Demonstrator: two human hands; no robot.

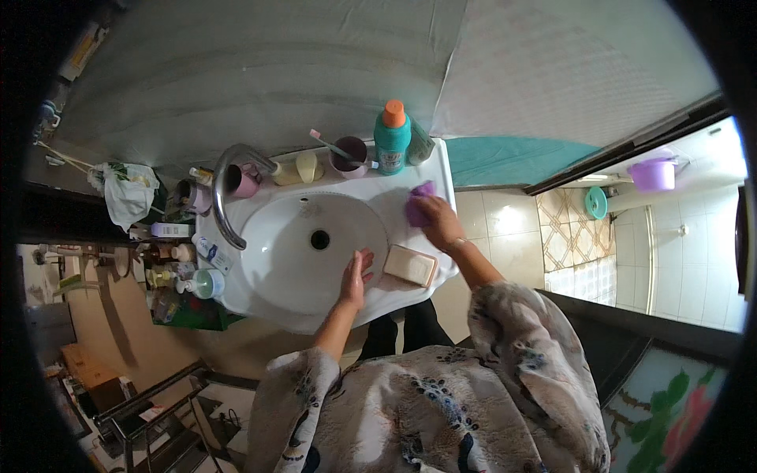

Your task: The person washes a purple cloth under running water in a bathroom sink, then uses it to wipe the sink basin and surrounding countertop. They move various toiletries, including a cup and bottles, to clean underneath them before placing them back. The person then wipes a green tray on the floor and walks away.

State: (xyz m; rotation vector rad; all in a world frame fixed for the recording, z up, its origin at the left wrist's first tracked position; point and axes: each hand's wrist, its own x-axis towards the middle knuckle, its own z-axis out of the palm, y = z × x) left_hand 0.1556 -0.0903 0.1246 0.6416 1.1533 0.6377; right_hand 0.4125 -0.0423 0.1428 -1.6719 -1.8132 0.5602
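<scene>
My right hand (440, 221) is closed on a purple cloth (420, 203), which it presses against the right side of the white sink counter (386, 185). Over the near right part of the basin (272, 276), my left hand (358, 277) hovers with its fingers stretched out and nothing in it. A pale rectangular soap box (410, 266) lies on the counter between my two hands, nearer the front edge. The curved metal faucet (223, 189) arches over the basin's left side, and the dark drain (319, 239) shows at the bottom.
Along the back stand a teal bottle with an orange cap (392, 138), a dark cup (348, 158) with a toothbrush, and a pink cup (244, 181). Several bottles and a round pump container (208, 284) crowd the left edge. A doorway with a purple bucket (653, 174) lies right.
</scene>
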